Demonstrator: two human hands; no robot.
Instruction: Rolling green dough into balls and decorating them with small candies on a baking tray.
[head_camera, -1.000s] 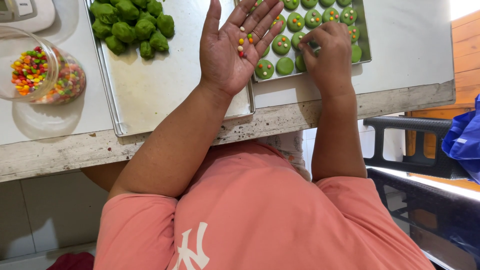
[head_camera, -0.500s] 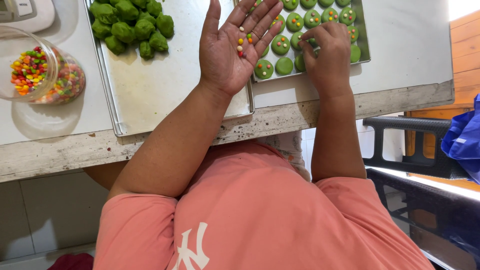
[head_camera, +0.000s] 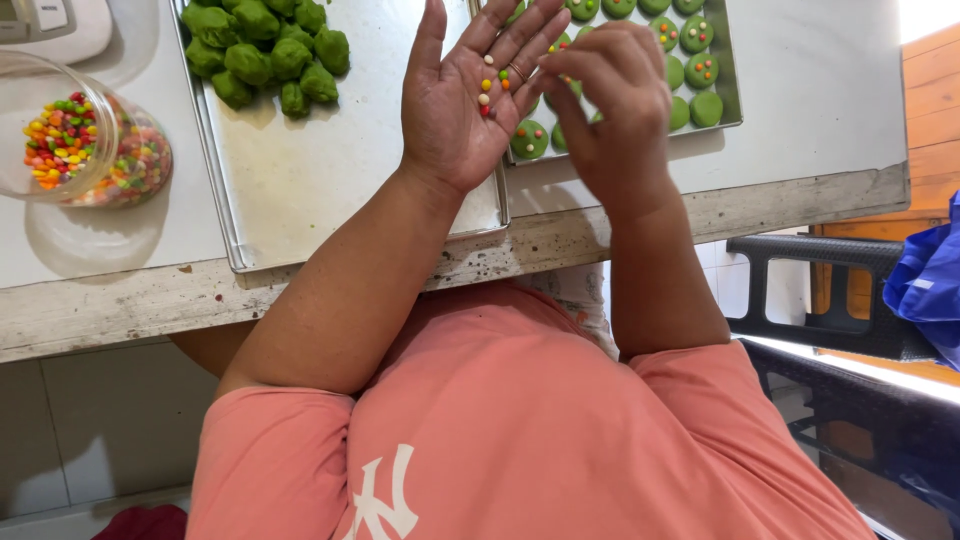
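The left hand (head_camera: 470, 95) cups small coloured candies (head_camera: 492, 88) while the right hand (head_camera: 610, 100) reaches toward them.

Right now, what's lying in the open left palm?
A few small coloured candies lie on the left hand, near the base of the fingers. The right hand reaches in from beside it; its fingertips cover anything at that edge.

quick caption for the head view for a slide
Left hand held open with small coloured candies on its fingers, right hand reaching to them above trays of green dough.
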